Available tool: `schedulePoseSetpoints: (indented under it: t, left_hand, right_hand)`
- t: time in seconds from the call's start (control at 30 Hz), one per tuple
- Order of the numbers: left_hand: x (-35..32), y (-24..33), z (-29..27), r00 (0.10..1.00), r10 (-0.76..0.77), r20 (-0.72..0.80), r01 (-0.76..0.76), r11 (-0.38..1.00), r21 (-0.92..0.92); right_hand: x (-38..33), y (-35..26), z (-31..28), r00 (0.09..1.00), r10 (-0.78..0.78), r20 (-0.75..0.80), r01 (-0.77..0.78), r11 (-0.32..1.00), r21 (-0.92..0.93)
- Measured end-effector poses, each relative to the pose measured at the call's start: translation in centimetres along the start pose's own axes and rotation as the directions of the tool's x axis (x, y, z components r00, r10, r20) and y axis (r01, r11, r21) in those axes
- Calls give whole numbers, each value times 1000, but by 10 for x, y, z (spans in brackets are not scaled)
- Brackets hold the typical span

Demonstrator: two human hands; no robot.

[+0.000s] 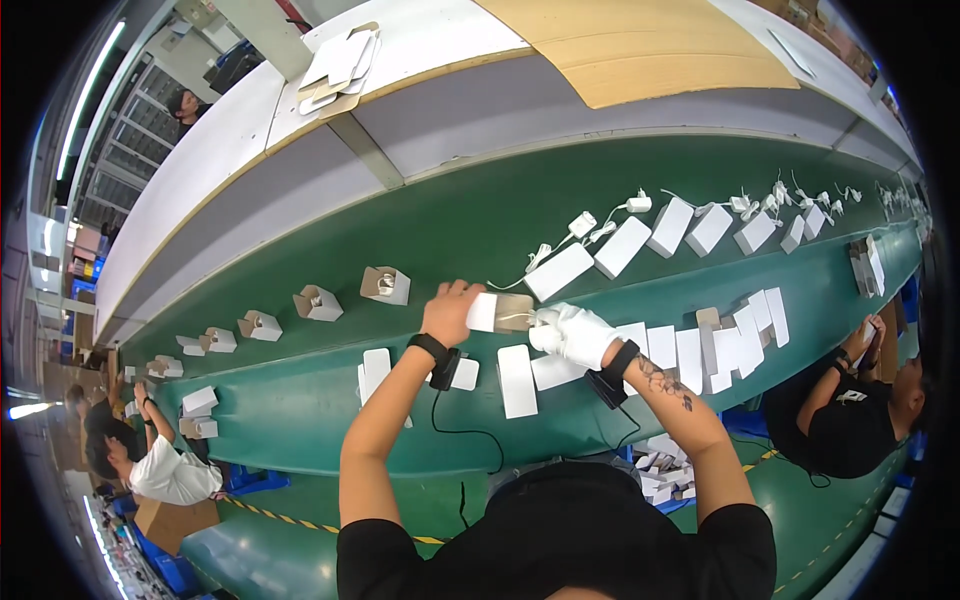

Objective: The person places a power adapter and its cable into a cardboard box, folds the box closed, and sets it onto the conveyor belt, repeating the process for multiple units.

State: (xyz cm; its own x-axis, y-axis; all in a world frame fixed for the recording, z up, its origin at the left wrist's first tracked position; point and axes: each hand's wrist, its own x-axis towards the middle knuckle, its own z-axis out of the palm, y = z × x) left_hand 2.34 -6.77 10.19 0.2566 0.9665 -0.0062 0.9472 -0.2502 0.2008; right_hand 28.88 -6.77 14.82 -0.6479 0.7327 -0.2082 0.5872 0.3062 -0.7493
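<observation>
My bare left hand (452, 312) grips a small white box (482, 312) from its left side. The box's brown cardboard inside faces right. My right hand (572, 336), in a white glove, is closed at the box's open end. A thin white cord shows beside its fingertips; whatever else is in that hand is hidden. Just beyond my hands, a white box (559, 272) lies on the green belt beside a white power adapter (581, 224) with its cord. Nearer to me, flat white cartons (517, 382) lie on the green work surface.
Several open boxes (386, 285) stand along the belt at left. More white boxes (708, 230) with adapters line it at right. Overlapping cartons (689, 358) lie right of me, a blue bin (662, 470) below. Co-workers (850, 410) sit at both sides. Cardboard (640, 50) covers the far shelf.
</observation>
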Motion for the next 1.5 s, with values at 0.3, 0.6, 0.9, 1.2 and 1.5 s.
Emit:
schedulePoseSetpoints:
  t: [0.3,0.6,0.9,1.2,1.5]
  left_hand:
    - [-26,68,-19,998,59,8,-46,853,-520]
    - [1,50,24,995,5,-104,-46,919,-391]
    - [64,-116,97,735,-659,-163,216,455,-864]
    - [7,-69,66,582,-706,-404,149,581,-800]
    - [24,127,42,911,213,352,278,-949,-145]
  right_hand:
    - [-11,-1,-1,883,-446,-146,346,830,-438]
    - [62,43,25,883,-469,35,469,874,-127]
    - [223,176,-56,938,-195,-286,-103,633,-767]
    - [209,126,-70,923,-14,-385,-120,939,-323]
    - [28,-2,-53,849,-72,-523,338,835,433]
